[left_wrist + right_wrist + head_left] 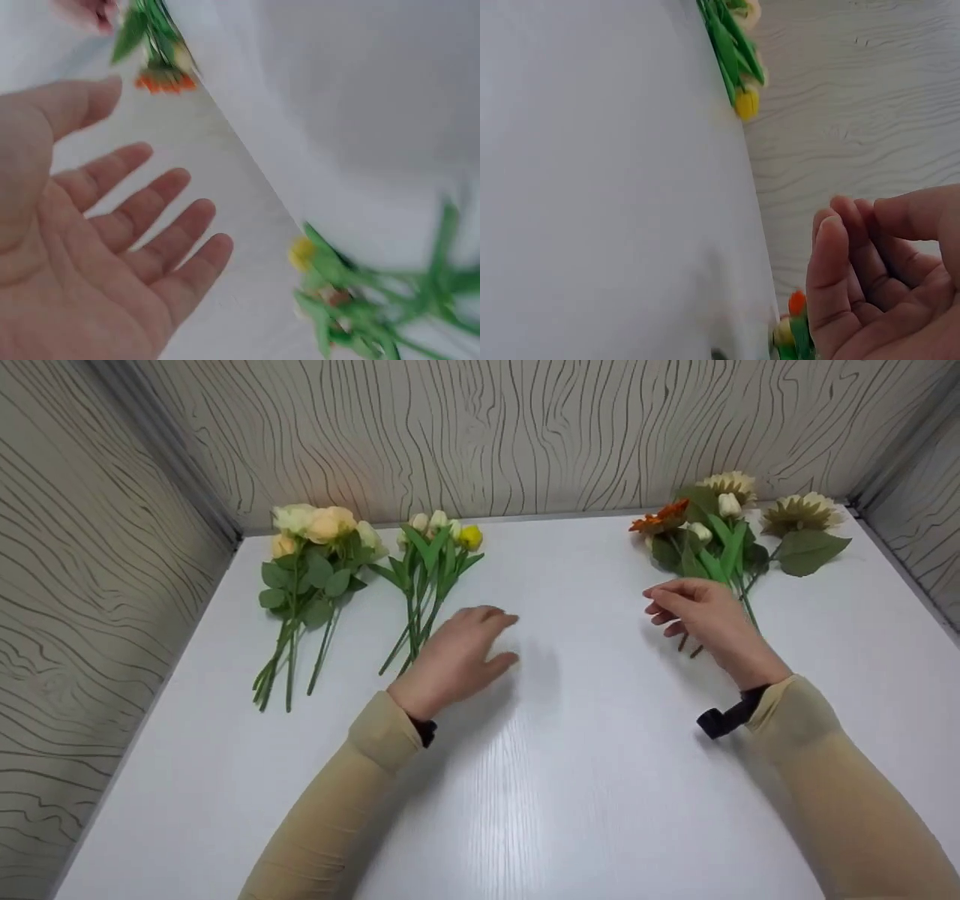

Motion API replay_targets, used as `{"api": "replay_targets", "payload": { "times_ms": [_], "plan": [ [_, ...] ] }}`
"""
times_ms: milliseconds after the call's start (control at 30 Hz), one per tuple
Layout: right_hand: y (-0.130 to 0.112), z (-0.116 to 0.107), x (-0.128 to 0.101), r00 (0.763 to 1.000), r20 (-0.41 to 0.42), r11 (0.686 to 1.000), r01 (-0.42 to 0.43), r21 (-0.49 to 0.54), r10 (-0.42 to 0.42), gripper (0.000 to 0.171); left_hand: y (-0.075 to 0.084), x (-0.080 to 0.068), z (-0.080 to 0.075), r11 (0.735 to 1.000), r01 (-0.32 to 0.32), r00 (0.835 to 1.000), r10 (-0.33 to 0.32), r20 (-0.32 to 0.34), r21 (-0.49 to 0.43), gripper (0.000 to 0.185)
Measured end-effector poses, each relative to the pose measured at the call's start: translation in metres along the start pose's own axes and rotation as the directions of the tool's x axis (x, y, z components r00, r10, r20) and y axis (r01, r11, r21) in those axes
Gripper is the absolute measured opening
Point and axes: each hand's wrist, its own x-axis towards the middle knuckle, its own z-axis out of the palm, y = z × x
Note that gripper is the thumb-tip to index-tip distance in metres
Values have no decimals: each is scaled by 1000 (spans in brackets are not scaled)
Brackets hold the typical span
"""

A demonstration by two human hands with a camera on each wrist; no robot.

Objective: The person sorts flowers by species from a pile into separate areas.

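Observation:
My left hand [457, 660] hovers over the table beside the stems of a tulip bunch [429, 556], which has pale heads and one yellow tulip [470, 537]. In the left wrist view its fingers are spread and nothing lies in the palm. My right hand [712, 622] is loosely curled and holds nothing, its thumb and forefinger close together. Just beyond it lies a mixed bunch with an orange flower [661, 518], white tulips [729, 505] and cream sunflower-like blooms [802, 514]. The hand partly hides that bunch's stems.
A bunch of cream and peach roses [326, 525] lies at the far left of the white table [555, 810], stems toward me. Panels with a wood-grain line pattern [480, 442] stand behind the table and along both sides.

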Motion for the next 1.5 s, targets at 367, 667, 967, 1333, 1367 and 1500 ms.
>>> {"api": "replay_targets", "payload": {
  "times_ms": [367, 667, 967, 1333, 1367, 1500],
  "plan": [
    [35, -100, -6, 988, -138, 929, -110, -353, 65, 63, 105, 24, 44, 882, -418, 908, 396, 138, 219, 58],
    [49, -105, -2, 989, -49, 889, -149, -433, 142, 60, 146, 33, 64, 822, -514, 857, 475, 202, 247, 57],
    [50, -109, -6, 985, -104, 906, -169, -389, 139, 56, 137, 37, 65, 854, -492, 868, 467, 169, 168, 50],
    [39, -119, -26, 978, -140, 949, -187, -255, 155, 73, 129, 42, 58, 950, -282, 954, 292, 62, -130, 30],
    [36, -115, -27, 979, -135, 965, -175, -195, 150, 72, 128, 43, 58, 950, -248, 964, 261, 47, -188, 28],
    [20, -85, -29, 989, -103, 981, -84, 177, 103, 50, 119, 47, 55, 898, -106, 991, 129, 26, -428, 24]
  ]
}}
